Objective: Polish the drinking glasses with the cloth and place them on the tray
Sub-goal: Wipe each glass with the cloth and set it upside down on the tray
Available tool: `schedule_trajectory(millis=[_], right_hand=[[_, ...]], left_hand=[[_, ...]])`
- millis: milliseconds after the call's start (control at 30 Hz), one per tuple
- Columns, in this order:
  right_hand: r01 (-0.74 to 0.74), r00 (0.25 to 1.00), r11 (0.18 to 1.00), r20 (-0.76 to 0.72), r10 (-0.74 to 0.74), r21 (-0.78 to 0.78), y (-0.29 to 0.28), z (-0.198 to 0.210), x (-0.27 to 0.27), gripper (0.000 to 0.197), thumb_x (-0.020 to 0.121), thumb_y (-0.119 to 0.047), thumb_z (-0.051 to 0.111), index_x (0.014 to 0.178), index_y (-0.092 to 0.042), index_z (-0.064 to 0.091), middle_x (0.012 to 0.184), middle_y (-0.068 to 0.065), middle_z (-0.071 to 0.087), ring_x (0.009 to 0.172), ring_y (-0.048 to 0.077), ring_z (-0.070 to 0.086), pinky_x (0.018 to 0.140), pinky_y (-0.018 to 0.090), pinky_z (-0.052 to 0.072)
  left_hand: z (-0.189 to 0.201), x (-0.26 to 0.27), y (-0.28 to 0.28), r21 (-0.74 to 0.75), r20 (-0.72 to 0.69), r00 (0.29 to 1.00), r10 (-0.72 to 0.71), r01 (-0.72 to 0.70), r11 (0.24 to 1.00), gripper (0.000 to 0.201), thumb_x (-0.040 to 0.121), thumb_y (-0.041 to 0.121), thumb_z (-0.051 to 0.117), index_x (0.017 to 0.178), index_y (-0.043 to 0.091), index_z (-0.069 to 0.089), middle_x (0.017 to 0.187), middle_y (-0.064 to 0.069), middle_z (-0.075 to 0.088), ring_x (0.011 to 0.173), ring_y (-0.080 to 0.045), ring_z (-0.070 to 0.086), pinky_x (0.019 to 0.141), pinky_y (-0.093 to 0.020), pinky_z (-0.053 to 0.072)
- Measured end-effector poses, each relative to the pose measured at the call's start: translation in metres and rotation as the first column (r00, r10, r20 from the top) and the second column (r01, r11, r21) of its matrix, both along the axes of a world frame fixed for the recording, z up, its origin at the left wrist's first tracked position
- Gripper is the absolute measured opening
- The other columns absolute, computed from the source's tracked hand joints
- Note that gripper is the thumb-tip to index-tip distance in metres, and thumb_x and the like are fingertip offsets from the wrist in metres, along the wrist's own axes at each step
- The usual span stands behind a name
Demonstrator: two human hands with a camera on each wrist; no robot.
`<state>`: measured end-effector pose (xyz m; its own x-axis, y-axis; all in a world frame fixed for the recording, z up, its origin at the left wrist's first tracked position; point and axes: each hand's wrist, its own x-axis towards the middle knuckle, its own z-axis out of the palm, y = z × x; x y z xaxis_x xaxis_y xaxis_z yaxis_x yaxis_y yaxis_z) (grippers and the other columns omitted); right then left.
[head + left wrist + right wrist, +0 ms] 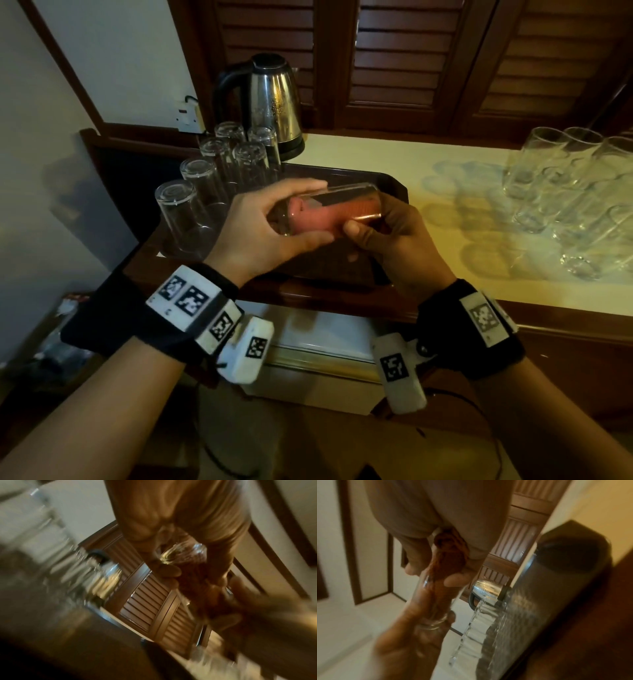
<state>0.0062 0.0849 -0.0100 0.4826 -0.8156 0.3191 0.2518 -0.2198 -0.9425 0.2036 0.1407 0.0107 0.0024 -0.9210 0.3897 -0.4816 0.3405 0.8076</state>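
Note:
A clear drinking glass [346,192] lies on its side in the air above the dark wooden tray [394,195]. A red cloth [325,217] is stuffed inside it. My left hand [301,214] grips the glass round its base end, thumb below and fingers over the top. My right hand [370,222] is at the mouth end and pinches the cloth [450,550] where it comes out of the glass [436,601]. The left wrist view is blurred; it shows fingers round the glass base [181,553].
Several glasses [205,192] stand upside down on the tray's left side. More glasses [565,192] stand on the pale counter at the right. A steel kettle [270,102] sits behind the tray, with louvred wooden doors beyond. The tray's near right part is bare.

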Motion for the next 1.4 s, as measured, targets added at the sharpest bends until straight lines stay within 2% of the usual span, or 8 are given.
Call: schedule_trajectory(millis=[100, 267, 467, 667, 867, 1100, 1300, 1400], right_hand=[[0.038, 0.998, 0.998, 0.043, -0.040, 0.045, 0.003, -0.005, -0.002, 0.030, 0.081, -0.015, 0.066, 0.108, -0.003, 0.065, 0.088, 0.001, 0.072, 0.075, 0.013, 0.068, 0.059, 0.025, 0.055], [0.050, 0.999, 0.984, 0.016, -0.048, -0.174, 0.003, 0.001, -0.007, 0.029, 0.080, 0.012, 0.068, 0.099, -0.010, 0.067, 0.085, -0.012, 0.076, 0.083, 0.009, 0.071, 0.075, 0.022, 0.056], [0.099, 0.995, 0.994, 0.006, -0.100, 0.049, 0.005, -0.004, -0.004, 0.013, 0.089, 0.001, 0.064, 0.101, -0.004, 0.065, 0.078, -0.002, 0.071, 0.065, 0.009, 0.065, 0.051, 0.022, 0.050], [0.114, 0.993, 0.985, -0.009, -0.116, -0.127, -0.002, 0.004, -0.011, 0.028, 0.078, 0.004, 0.070, 0.105, -0.001, 0.067, 0.093, 0.003, 0.074, 0.089, 0.017, 0.071, 0.080, 0.029, 0.057], [0.130, 0.990, 0.990, -0.070, -0.125, 0.060, -0.001, 0.001, -0.003, 0.015, 0.094, 0.000, 0.061, 0.104, -0.008, 0.067, 0.083, -0.003, 0.073, 0.072, 0.010, 0.069, 0.053, 0.023, 0.054], [0.184, 0.982, 0.982, -0.029, -0.185, -0.034, -0.003, 0.004, -0.004, 0.017, 0.086, 0.010, 0.065, 0.098, -0.001, 0.069, 0.087, 0.006, 0.074, 0.083, 0.019, 0.070, 0.075, 0.030, 0.059], [0.125, 0.992, 0.983, 0.000, -0.126, 0.136, 0.004, 0.001, 0.002, 0.017, 0.089, -0.006, 0.065, 0.105, -0.011, 0.067, 0.088, 0.000, 0.074, 0.082, 0.018, 0.071, 0.061, 0.026, 0.057], [0.169, 0.985, 0.979, 0.014, -0.172, 0.112, 0.001, 0.005, 0.001, 0.014, 0.091, 0.000, 0.064, 0.102, -0.009, 0.067, 0.084, 0.002, 0.073, 0.080, 0.019, 0.071, 0.065, 0.028, 0.059]], left_hand=[[-0.003, -0.002, -0.004, 0.020, 0.104, 0.995, -0.005, 0.003, 1.000, 0.073, 0.063, 0.041, 0.085, 0.130, 0.035, 0.055, 0.116, 0.012, 0.065, 0.103, 0.004, 0.063, 0.089, -0.018, 0.052], [-0.009, -0.010, -0.002, 0.363, -0.602, 0.798, -0.026, 0.303, 0.881, 0.048, 0.076, 0.026, 0.074, 0.123, 0.021, 0.064, 0.100, -0.003, 0.073, 0.063, -0.013, 0.059, 0.049, -0.017, 0.044], [-0.007, -0.004, -0.008, -0.111, 0.248, 0.969, -0.013, 0.042, 0.993, 0.074, 0.066, 0.039, 0.084, 0.134, 0.031, 0.055, 0.119, 0.018, 0.061, 0.106, 0.012, 0.058, 0.093, -0.008, 0.044], [-0.008, -0.012, -0.006, 0.350, -0.473, 0.880, -0.040, 0.230, 0.908, 0.058, 0.072, 0.041, 0.079, 0.125, 0.029, 0.061, 0.099, 0.001, 0.074, 0.068, -0.012, 0.062, 0.050, -0.017, 0.045], [-0.005, -0.008, -0.011, -0.094, 0.218, 0.975, 0.037, -0.017, 0.995, 0.075, 0.064, 0.027, 0.089, 0.132, 0.028, 0.058, 0.121, 0.018, 0.060, 0.106, 0.016, 0.055, 0.093, -0.006, 0.043], [-0.004, -0.015, -0.010, 0.363, -0.405, 0.913, 0.046, 0.115, 0.925, 0.053, 0.069, 0.040, 0.074, 0.119, 0.023, 0.063, 0.101, -0.009, 0.070, 0.056, -0.006, 0.058, 0.046, -0.015, 0.043], [0.003, -0.001, -0.011, 0.022, 0.055, 0.998, 0.040, -0.042, 0.999, 0.065, 0.064, 0.042, 0.083, 0.124, 0.036, 0.060, 0.111, 0.026, 0.061, 0.101, 0.010, 0.061, 0.088, -0.017, 0.052], [0.005, -0.004, -0.011, 0.085, -0.041, 0.999, 0.025, -0.022, 0.996, 0.067, 0.063, 0.031, 0.086, 0.125, 0.034, 0.058, 0.112, 0.022, 0.061, 0.096, 0.010, 0.063, 0.084, -0.012, 0.052]])
